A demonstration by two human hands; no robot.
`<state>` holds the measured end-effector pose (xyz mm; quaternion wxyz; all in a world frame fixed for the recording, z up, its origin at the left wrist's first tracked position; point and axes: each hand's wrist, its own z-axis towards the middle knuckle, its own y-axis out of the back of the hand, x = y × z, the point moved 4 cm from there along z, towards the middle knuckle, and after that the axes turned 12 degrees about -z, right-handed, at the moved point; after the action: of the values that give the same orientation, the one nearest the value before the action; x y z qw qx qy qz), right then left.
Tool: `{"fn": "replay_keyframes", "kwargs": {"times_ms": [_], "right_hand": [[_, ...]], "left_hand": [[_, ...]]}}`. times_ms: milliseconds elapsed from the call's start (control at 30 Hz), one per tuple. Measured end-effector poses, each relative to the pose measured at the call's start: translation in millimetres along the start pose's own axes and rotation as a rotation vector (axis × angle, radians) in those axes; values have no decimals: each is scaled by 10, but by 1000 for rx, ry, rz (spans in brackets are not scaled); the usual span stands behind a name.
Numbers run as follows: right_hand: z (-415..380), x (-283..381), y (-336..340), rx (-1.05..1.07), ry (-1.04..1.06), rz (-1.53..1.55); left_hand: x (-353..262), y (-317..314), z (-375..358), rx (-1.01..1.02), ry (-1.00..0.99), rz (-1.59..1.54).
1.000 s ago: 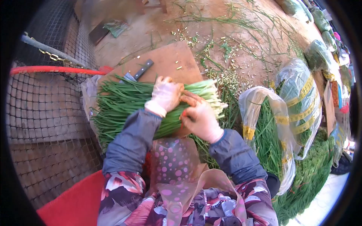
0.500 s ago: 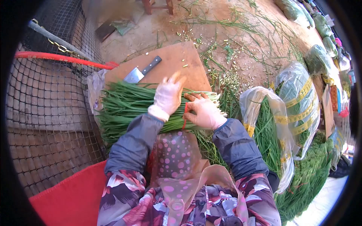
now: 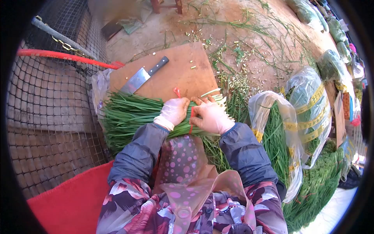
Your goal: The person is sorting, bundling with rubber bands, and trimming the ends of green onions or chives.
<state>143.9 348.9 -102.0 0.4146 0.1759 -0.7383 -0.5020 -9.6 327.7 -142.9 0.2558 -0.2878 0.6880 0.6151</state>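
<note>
A thick bunch of green chives (image 3: 130, 117) lies across the near part of a wooden board, pale cut ends to the right. A red tie (image 3: 191, 117) runs round it close to those ends. My left hand (image 3: 173, 112), in a thin pale glove with soiled fingertips, is closed at the top of the bunch; a red end of the tie sticks up beyond its fingers. Gloved likewise, my right hand (image 3: 212, 115) grips the bunch just right of the tie, fingers over the top and thumb beside the tie. On the board behind them rests a knife (image 3: 143, 76) with a black handle.
The board (image 3: 183, 64) has a few cut bits on it. Black netting (image 3: 46, 117) and a red pipe (image 3: 66, 56) stand left. At right are plastic-wrapped greens (image 3: 307, 105) and a large heap of chives (image 3: 315, 191). Trimmings (image 3: 241, 84) litter the ground.
My left hand, blurred and raised over the bunch before, has come down slightly and pinches the red tie, whose end now shows. The right hand stays on the bunch.
</note>
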Motion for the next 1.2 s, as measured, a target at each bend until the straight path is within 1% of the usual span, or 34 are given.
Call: {"fn": "replay_keyframes", "kwargs": {"times_ms": [33, 67, 133, 167, 233, 267, 333, 367, 500, 567, 600, 667, 733, 800, 833, 867, 900, 933, 967, 1000, 1033, 1067, 1133, 1167, 1200], "right_hand": [[14, 0, 12, 0, -25, 19], [27, -6, 6, -5, -25, 27], [32, -33, -6, 0, -22, 41], [17, -30, 3, -24, -13, 41], [17, -47, 6, -31, -7, 38], [12, -48, -7, -38, -3, 37], [-1, -52, -28, -60, 1, 54], [-7, -57, -30, -81, 3, 66], [-7, -82, -76, -90, 5, 58], [-24, -70, -82, -113, 27, 95], [-40, -67, -97, -103, 19, 94], [-35, -32, -32, -134, 43, 138], [-102, 109, 73, -160, 40, 123], [-209, 368, 264, -397, 44, -175], [-244, 491, 267, -416, 99, -168], [-276, 570, 228, -503, 151, -106], [-240, 566, 192, -381, 64, -56], [-195, 538, 163, -259, -23, -9], [-134, 510, 98, -245, -34, -11], [-28, 391, 14, -282, -148, 158], [63, 284, -35, -318, -264, 330], [152, 192, -83, -155, -407, 614], [289, 72, -126, 46, -500, 650], [337, 36, -123, 49, -513, 648], [382, 4, -150, 128, -548, 683]], "left_hand": [[127, 29, 33, -155, -21, -121], [385, -11, 99, -278, 188, -329], [811, -57, 267, -330, 429, -286], [571, 57, 284, -327, 432, -284], [215, 206, 316, -94, 644, -72], [272, 162, 354, -91, 646, -67], [317, 79, 425, -83, 541, 30], [324, 56, 421, -54, 539, -57], [343, 37, 390, -61, 512, -139], [358, 20, 345, -46, 456, -265], [402, -1, 311, -36, 460, -273], [483, -13, 336, -81, 359, -485], [526, -37, 326, -53, 374, -541], [400, 17, 277, -158, 288, -469], [358, 2, 259, -156, 294, -484], [280, 34, 261, -198, 185, -396], [207, 71, 252, -235, 75, -308], [215, 56, 245, -229, 79, -323], [213, 41, 228, -225, 40, -349], [216, 47, 230, -225, -3, -371], [180, 76, 223, -181, 2, -327], [196, 92, 227, -172, 5, -332], [253, 82, 250, -74, 92, -473], [254, 91, 268, 21, 138, -524], [301, 93, 297, 27, 136, -533]]}}
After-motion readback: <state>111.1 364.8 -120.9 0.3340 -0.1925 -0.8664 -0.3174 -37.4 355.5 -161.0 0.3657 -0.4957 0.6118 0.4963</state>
